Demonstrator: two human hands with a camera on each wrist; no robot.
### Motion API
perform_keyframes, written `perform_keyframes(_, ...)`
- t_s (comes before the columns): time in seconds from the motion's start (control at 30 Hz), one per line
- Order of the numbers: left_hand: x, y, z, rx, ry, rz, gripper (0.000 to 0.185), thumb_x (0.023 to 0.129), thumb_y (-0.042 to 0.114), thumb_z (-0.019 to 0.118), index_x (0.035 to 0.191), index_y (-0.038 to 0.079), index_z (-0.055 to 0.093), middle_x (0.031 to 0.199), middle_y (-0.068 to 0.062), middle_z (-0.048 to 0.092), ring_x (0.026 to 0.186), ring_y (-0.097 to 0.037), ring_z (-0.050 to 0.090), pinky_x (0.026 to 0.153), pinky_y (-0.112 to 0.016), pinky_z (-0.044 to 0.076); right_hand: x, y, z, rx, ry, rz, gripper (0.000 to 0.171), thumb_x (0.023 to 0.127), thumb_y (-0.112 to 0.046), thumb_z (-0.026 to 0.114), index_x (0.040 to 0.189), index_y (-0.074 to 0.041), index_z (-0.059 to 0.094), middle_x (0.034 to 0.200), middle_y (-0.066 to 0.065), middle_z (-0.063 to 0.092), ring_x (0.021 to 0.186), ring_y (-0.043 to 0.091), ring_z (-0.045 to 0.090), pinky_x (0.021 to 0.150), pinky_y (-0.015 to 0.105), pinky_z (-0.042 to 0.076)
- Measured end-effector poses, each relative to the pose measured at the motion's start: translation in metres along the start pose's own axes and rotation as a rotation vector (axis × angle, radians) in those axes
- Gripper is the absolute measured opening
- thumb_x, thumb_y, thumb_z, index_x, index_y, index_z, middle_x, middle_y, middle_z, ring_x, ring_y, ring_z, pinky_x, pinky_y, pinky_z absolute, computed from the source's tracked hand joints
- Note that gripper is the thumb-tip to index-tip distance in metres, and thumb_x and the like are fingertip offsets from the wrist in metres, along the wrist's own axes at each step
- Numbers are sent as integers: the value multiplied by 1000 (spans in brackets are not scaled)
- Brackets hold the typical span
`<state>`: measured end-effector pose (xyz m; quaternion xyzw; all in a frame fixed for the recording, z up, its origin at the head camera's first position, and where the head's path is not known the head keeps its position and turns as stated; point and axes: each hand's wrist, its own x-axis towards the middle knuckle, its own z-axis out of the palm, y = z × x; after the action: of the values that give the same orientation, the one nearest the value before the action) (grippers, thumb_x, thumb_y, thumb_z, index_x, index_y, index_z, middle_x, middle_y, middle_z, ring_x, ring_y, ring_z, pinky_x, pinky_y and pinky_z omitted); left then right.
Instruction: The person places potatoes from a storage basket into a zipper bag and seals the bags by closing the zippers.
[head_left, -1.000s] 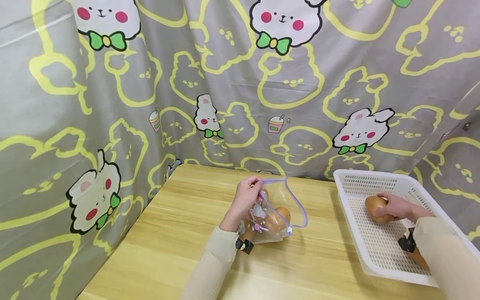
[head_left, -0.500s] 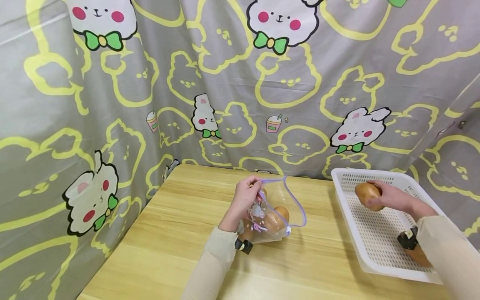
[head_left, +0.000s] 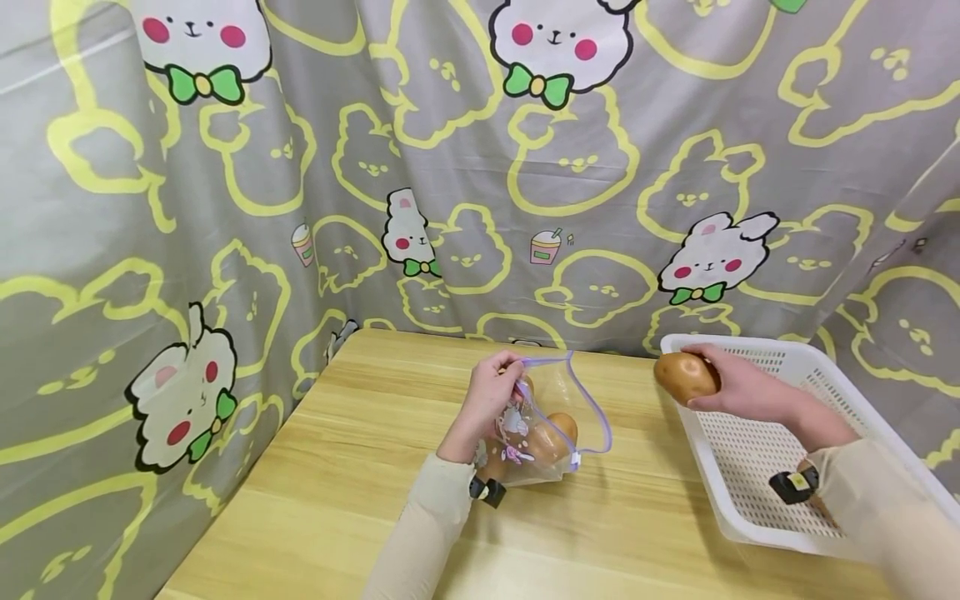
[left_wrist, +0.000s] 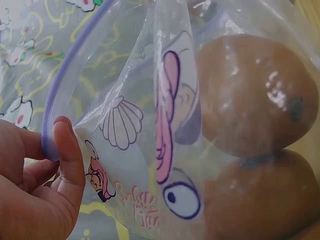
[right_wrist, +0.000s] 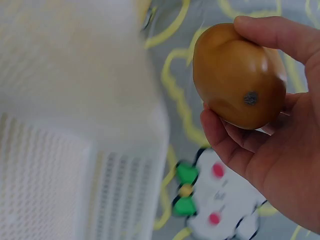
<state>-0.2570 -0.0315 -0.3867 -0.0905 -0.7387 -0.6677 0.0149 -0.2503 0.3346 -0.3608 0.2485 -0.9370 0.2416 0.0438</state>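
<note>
A clear zip bag (head_left: 528, 454) with a purple rim and cartoon prints stands on the wooden table, its mouth spread toward the right. Potatoes (left_wrist: 257, 95) lie inside it, two showing large through the plastic in the left wrist view. My left hand (head_left: 495, 392) pinches the bag's rim between thumb and fingers. In my right hand (head_left: 746, 387) is a smooth brown potato (right_wrist: 240, 75), gripped with the thumb on one side and fingers on the other. That hand is over the left rim of the white basket (head_left: 708, 492), the potato sticking out past it.
Under my right forearm, part of another potato (head_left: 825, 510) shows in the basket. A grey curtain (head_left: 465, 167) with cartoon rabbits hangs behind and left of the wooden table (head_left: 315, 483). Bare tabletop lies between bag and basket.
My right hand has lifted the potato from the basket's floor and carried it left to the basket's rim. The left hand and the bag stay in place.
</note>
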Motion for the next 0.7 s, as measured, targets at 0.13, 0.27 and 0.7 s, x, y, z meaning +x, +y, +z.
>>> perform_keyframes(0.13,2,-5,2,-6,14,5,18,95,8,51,100,-4,64,78,-5,51,50,-11,49,46,-20,44,5,-29,5,-20,7,-80,76,70,-14,82,132,0,41,114,14,56,91,22,54,76,38,46)
perform_keyframes(0.27,1,-6,3,2,26,20,18,95,8,51,98,-5,64,77,-5,50,48,-10,49,45,-19,44,9,-52,12,-27,-12,-127,77,70,-13,82,134,0,42,115,13,56,93,22,55,77,40,46)
perform_keyframes(0.7,3,-3,5,17,8,7,20,95,8,51,101,-6,64,80,-8,52,48,-11,50,46,-21,45,34,-95,48,119,-126,-235,76,71,-13,81,135,-2,41,121,9,54,98,21,54,81,39,47)
